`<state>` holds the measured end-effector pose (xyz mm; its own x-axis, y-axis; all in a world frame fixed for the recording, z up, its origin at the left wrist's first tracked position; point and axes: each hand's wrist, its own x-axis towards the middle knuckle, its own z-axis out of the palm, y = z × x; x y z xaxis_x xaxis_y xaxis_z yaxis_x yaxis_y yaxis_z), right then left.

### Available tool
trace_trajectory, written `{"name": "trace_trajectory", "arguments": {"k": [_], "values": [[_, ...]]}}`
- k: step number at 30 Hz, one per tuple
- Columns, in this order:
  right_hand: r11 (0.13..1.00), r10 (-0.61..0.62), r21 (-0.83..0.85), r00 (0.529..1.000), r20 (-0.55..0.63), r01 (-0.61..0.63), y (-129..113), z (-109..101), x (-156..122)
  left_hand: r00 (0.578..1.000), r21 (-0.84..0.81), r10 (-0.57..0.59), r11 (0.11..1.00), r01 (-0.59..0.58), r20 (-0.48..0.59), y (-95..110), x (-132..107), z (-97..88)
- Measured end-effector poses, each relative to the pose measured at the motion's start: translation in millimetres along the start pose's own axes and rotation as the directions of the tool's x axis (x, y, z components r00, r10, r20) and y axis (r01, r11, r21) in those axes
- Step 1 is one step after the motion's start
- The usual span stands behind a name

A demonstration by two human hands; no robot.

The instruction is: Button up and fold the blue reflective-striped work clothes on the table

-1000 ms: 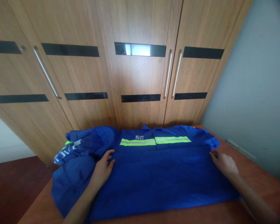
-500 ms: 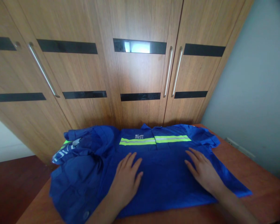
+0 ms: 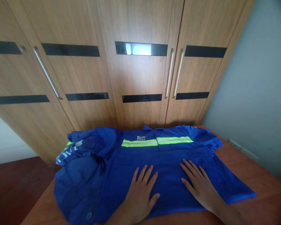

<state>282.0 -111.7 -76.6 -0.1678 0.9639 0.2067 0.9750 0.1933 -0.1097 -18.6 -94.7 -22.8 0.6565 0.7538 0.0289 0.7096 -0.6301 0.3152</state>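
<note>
A blue work jacket [image 3: 168, 156] with yellow-green reflective stripes lies spread on a brown wooden table [image 3: 259, 203]. My left hand [image 3: 140, 195] lies flat on the cloth near the front edge, fingers stretched out and apart. My right hand [image 3: 198, 184] lies flat beside it on the jacket's right half, fingers spread too. Neither hand holds anything. The two hands are close together near the middle of the jacket.
More blue clothing [image 3: 81, 162] is bunched at the table's left end, partly hanging over the edge. A wooden wardrobe [image 3: 140, 75] with long metal handles stands right behind the table. A grey wall [image 3: 259, 93] closes the right side.
Both hands have slid inward from the jacket's outer sides toward its middle and nearer to me, flat on the cloth. The jacket's right side now lies flatter.
</note>
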Motion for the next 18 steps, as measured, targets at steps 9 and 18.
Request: {"name": "trace_trajectory", "arguments": {"k": [9,18], "values": [[0.994,0.106,-0.005,0.994,-0.001,-0.106,47,0,-9,0.927,-0.224,-0.261,0.953,0.203,-0.268,-41,-37,-46.7],[0.989,0.082,0.129,0.988,-0.129,-0.066,2,-17,61,0.635,-0.553,-0.697,0.690,0.468,-0.332,-151,-14,-122.4]]}}
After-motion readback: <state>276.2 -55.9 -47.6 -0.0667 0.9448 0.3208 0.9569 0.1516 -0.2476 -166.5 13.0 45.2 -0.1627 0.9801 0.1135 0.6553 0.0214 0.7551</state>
